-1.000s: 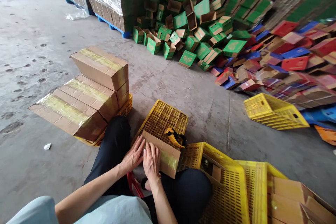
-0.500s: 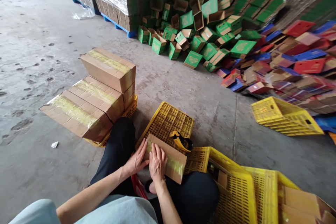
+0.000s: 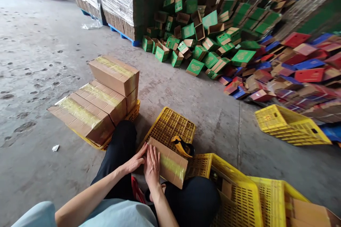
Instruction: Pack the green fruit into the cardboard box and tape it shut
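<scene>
A taped cardboard box [image 3: 170, 165] rests on an upturned yellow plastic crate [image 3: 170, 124] between my knees. My right hand [image 3: 152, 166] lies flat on the box's left end, fingers stretched out and close together. Beside it, my left hand [image 3: 134, 162] touches the same end near its edge, with the fingers extended. Neither hand grips anything. A yellow and black tape dispenser [image 3: 183, 146] sits on the crate just behind the box. Clear yellowish tape runs along the box's top; its left part is covered by my right hand.
Several taped boxes [image 3: 103, 95] are stacked on a yellow crate at my left. More yellow crates [image 3: 237, 188] stand by my right knee, one holding cardboard. Farther off are a heap of green cartons [image 3: 195, 66], red and blue cartons [image 3: 309, 74], another crate [image 3: 290, 124] and wrapped pallets [image 3: 117, 3].
My right hand has slid left along the box toward its end, uncovering more tape. My left hand remains at that end. The view has tilted up slightly.
</scene>
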The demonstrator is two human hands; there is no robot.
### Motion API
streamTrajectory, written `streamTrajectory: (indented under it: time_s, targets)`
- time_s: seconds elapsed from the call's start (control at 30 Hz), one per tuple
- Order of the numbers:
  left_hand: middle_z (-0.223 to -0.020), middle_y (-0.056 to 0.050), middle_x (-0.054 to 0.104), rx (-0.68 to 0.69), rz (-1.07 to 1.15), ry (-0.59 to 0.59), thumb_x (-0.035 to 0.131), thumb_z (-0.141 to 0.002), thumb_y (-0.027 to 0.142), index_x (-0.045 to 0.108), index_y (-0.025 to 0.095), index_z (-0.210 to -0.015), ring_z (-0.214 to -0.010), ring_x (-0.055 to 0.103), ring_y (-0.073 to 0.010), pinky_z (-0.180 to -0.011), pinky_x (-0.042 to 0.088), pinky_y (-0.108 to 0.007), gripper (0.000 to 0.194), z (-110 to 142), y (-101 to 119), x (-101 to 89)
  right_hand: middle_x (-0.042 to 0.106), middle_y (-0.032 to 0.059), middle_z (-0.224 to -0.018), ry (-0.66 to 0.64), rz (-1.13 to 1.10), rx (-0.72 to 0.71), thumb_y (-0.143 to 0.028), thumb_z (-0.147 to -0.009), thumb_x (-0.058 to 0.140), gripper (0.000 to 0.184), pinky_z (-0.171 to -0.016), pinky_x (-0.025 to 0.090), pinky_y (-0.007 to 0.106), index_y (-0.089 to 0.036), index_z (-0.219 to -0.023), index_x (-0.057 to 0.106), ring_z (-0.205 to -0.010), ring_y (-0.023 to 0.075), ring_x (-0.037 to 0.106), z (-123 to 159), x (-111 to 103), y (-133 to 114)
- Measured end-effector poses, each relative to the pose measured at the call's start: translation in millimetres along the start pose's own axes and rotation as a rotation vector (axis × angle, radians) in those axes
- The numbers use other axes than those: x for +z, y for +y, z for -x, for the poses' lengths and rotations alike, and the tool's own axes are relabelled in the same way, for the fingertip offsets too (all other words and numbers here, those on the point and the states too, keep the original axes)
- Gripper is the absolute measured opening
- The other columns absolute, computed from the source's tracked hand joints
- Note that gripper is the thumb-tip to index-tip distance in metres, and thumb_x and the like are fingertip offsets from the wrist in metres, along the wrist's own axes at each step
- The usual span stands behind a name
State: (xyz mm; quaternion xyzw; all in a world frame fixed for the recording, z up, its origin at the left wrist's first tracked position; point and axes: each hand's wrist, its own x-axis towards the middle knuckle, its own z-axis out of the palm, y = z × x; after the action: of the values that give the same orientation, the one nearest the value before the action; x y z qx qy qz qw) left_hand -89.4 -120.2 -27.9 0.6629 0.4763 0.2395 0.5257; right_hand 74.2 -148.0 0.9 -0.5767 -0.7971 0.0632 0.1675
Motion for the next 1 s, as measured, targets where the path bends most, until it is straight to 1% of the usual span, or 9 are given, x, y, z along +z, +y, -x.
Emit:
streamTrajectory:
  time_s: [0.1, 0.2, 0.3, 0.4, 0.47, 0.57, 0.7, 0.83, 1.0]
  targets:
    - [-0.174, 0.001, 0.017, -0.041, 0.008, 0.047, 0.050, -0.089, 0.009, 0.020, 0.030, -0.171, -0.162, 0.017, -0.0274, -0.131, 0.027, -0.052, 0.089, 0.9, 7.5, 1.0, 0.046, 0.0117, -0.165, 0.029, -0.022, -0.020, -0.025, -0.109, 0.034, 0.064, -0.123, 0.039, 0.053, -0.023, -0.170, 0.017, -0.155, 0.0287, 0.041, 8.8, 1.6, -4.0]
    - [-0.174, -0.002, 0.020, -0.043, -0.007, 0.099, 0.052, -0.099, 0.021, 0.021, 0.028, -0.171, -0.162, 0.019, -0.0282, -0.131, 0.029, -0.051, 0.078, 1.7, 11.6, 4.6, 0.049, 0.0106, -0.164, 0.077, -0.029, -0.034, -0.025, -0.110, 0.035, 0.063, -0.123, 0.041, 0.052, -0.024, -0.170, 0.017, -0.153, 0.0272, 0.044, 15.5, 3.9, -8.0]
    - [-0.175, -0.005, 0.016, -0.002, -0.043, 0.095, 0.054, -0.104, 0.038, 0.022, 0.024, -0.171, -0.162, 0.017, -0.0290, -0.131, 0.028, -0.050, 0.075, 2.6, 12.3, 7.6, 0.053, 0.0112, -0.160, 0.108, -0.020, -0.054, -0.023, -0.110, 0.036, 0.059, -0.122, 0.041, 0.051, -0.023, -0.168, 0.027, -0.152, 0.0266, 0.047, 21.3, 3.9, -10.7]
    - [-0.176, -0.007, 0.009, 0.053, -0.116, 0.107, 0.044, -0.109, 0.050, 0.022, 0.022, -0.171, -0.163, 0.014, -0.0280, -0.131, 0.027, -0.047, 0.071, 3.2, 11.2, 9.9, 0.054, 0.0105, -0.160, 0.092, -0.028, -0.034, -0.025, -0.110, 0.038, 0.053, -0.123, 0.040, 0.050, -0.023, -0.163, 0.042, -0.151, 0.0266, 0.048, 28.8, -0.5, -11.9]
    - [-0.177, -0.007, 0.009, 0.080, -0.188, 0.120, 0.037, -0.111, 0.053, 0.020, 0.023, -0.171, -0.163, 0.015, -0.0270, -0.131, 0.028, -0.046, 0.069, 3.5, 10.1, 12.0, 0.054, 0.0101, -0.160, 0.081, -0.029, 0.014, -0.027, -0.111, 0.038, 0.051, -0.123, 0.039, 0.050, -0.024, -0.161, 0.046, -0.150, 0.0264, 0.049, 35.8, -5.6, -10.0]
    - [-0.178, -0.010, 0.008, 0.148, -0.307, 0.170, 0.031, -0.113, 0.054, 0.016, 0.024, -0.172, -0.163, 0.016, -0.0265, -0.131, 0.029, -0.046, 0.068, 5.0, 9.4, 16.6, 0.054, 0.0115, -0.160, 0.081, 0.006, 0.075, -0.032, -0.112, 0.034, 0.052, -0.122, 0.039, 0.050, -0.024, -0.162, 0.044, -0.149, 0.0274, 0.050, 49.7, -14.1, 0.8]
    - [-0.176, -0.016, 0.015, 0.225, -0.509, 0.225, 0.032, -0.112, 0.056, 0.017, 0.019, -0.172, -0.163, 0.013, -0.0330, -0.129, 0.030, -0.055, 0.072, 11.2, 14.1, 25.6, 0.056, 0.0127, -0.158, 0.096, 0.076, 0.134, -0.041, -0.113, 0.034, 0.054, -0.119, 0.041, 0.051, -0.024, -0.163, 0.043, -0.144, 0.0298, 0.055, 73.4, -22.7, 25.7]
    - [-0.173, -0.017, 0.028, 0.284, -0.690, 0.158, 0.039, -0.109, 0.063, 0.028, 0.019, -0.169, -0.162, 0.023, -0.0361, -0.129, 0.028, -0.057, 0.076, 21.0, 25.7, 38.8, 0.054, 0.0129, -0.159, 0.120, 0.112, 0.172, -0.046, -0.113, 0.032, 0.056, -0.119, 0.040, 0.051, -0.023, -0.163, 0.044, -0.145, 0.0308, 0.054, 93.1, -24.8, 42.2]
    - [-0.172, -0.012, 0.033, 0.384, -0.738, 0.093, 0.043, -0.104, 0.071, 0.033, 0.024, -0.168, -0.160, 0.029, -0.0352, -0.129, 0.027, -0.054, 0.080, 26.1, 35.7, 55.6, 0.054, 0.0134, -0.160, 0.138, 0.106, 0.180, -0.045, -0.112, 0.032, 0.056, -0.119, 0.040, 0.052, -0.022, -0.162, 0.046, -0.145, 0.0322, 0.053, 98.1, -19.2, 43.8]
